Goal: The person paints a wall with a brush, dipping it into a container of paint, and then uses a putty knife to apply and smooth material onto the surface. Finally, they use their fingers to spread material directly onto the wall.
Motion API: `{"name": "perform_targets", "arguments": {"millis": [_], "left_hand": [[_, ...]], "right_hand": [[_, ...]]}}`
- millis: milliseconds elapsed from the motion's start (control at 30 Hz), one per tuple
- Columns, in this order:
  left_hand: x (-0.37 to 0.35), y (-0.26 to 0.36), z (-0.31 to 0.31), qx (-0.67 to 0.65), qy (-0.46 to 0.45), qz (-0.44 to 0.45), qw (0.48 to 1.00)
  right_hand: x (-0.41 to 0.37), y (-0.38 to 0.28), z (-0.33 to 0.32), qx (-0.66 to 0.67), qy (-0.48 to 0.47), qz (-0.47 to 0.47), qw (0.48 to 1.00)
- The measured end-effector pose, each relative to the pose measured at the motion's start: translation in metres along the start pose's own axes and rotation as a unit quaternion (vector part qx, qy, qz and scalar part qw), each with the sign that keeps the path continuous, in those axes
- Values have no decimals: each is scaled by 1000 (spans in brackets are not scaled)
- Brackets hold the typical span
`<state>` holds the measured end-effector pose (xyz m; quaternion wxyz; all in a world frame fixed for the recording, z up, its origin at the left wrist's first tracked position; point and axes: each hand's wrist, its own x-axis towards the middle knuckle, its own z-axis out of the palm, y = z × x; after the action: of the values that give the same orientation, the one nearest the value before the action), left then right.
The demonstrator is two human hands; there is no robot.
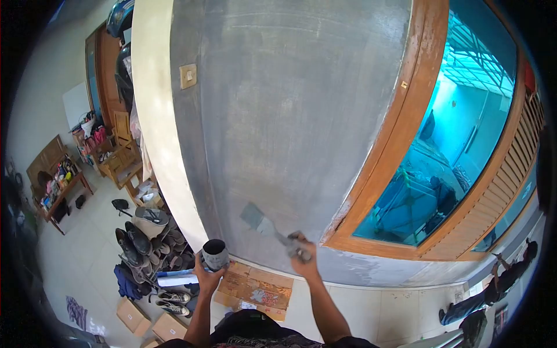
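Observation:
My right hand (303, 255) is closed around the handle of a wide paintbrush (266, 226). Its dark grey bristles lie against or very near the lower part of the grey wall (290, 127); contact cannot be made out. In my left hand (208, 274) is a paint-smeared cup (215, 255), held upright beside the wall's lower left corner. The cup's inside looks dark, and its contents are hidden. The grey coat on the wall is uneven, with lighter and darker patches.
A light switch (188, 76) sits on the wall's left side. To the right is a wooden window frame (386, 139). Flattened cardboard (255, 287) covers the floor below. Piled shoes (139, 238) and boxes (133, 316) lie at left. Another person (499, 284) stands far right.

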<state>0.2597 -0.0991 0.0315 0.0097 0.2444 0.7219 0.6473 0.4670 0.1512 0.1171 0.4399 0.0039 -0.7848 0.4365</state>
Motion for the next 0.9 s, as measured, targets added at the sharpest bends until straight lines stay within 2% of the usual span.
{"name": "perform_targets", "arguments": {"millis": [33,100,167,233,267,333,367,433,467,533,600,667,733,800,900], "left_hand": [[1,-5,1,17,1,7,1000],[9,-11,7,5,1,5,1000],[22,-5,8,-22,-13,16,1000],[37,-2,11,-19,-18,14,1000],[45,-4,13,-50,-26,12,998],[65,1,12,-84,-40,10,996],[76,-8,11,-88,-41,8,995],[102,-27,12,-70,-54,28,996],[115,-18,6,-54,-67,19,996],[140,-6,-4,-71,-80,34,994],[165,-3,-15,-67,-98,71,990],[184,-3,-21,-76,-114,60,989],[202,-14,-23,-84,-128,53,987],[211,-38,-19,-67,-108,38,991],[227,-56,-20,-115,-134,4,984]], "right_hand": [[8,4,-5,53,43,-3,998],[51,-31,-6,-41,174,-16,984],[106,-81,-15,-131,116,57,983],[155,-99,-16,-31,16,161,986],[165,-93,-6,-37,12,167,985],[183,-73,25,73,44,197,977],[192,-71,43,69,43,199,977],[213,-70,77,173,118,164,964],[229,-57,84,169,118,167,964],[274,-20,84,4,271,81,959],[332,-20,81,-155,224,-48,961],[395,-82,110,-101,183,39,977],[451,-104,132,-145,172,12,974],[521,-76,124,-167,134,-69,974],[575,-64,140,-162,131,-95,973]]}}
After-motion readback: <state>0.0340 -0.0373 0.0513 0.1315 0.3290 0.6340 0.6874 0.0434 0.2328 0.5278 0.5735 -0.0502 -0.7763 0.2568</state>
